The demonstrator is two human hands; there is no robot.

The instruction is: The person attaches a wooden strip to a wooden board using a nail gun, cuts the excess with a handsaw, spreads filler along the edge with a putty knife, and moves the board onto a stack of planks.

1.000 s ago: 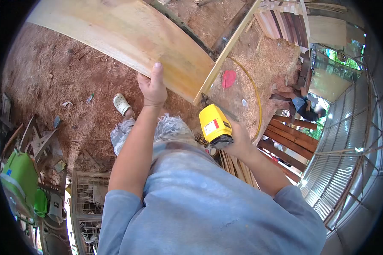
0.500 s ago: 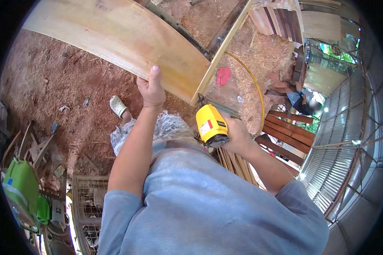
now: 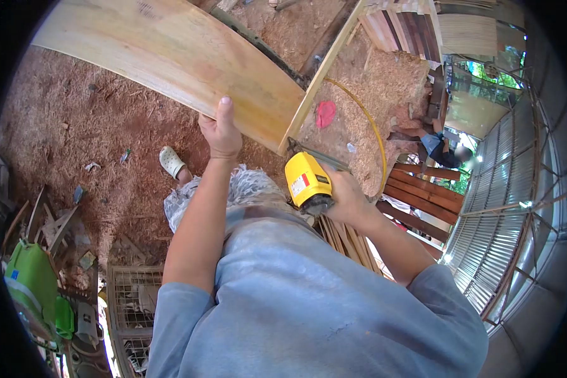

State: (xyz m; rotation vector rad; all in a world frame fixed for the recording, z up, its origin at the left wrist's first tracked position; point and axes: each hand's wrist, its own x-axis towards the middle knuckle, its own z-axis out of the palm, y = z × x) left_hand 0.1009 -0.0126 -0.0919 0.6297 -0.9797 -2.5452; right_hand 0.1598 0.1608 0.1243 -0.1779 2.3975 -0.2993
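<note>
My left hand (image 3: pixel 222 132) grips the near edge of a wide wooden board (image 3: pixel 189 60), thumb on its upper face and fingers out of sight beneath. A narrow wooden strip (image 3: pixel 324 75) meets the board's right end at an angle. In my right hand (image 3: pixel 348 196) is a yellow nail gun (image 3: pixel 307 179), my fingers wrapped round its handle. The gun's dark nose is at the near end of the strip, close to the corner with the board. Whether it presses on the wood I cannot tell.
A yellow hose (image 3: pixel 379 132) curves over the sawdust-covered ground past a pink scrap (image 3: pixel 326 114). Stacked wood strips (image 3: pixel 400 31) stand at the upper right. Another person (image 3: pixel 440 146) sits at the right. A green container (image 3: pixel 31 271) and a wire cage (image 3: pixel 132 299) are at the lower left.
The scene has shifted slightly left in view. My left hand keeps its hold on the board, and the nail gun stays at the same corner.
</note>
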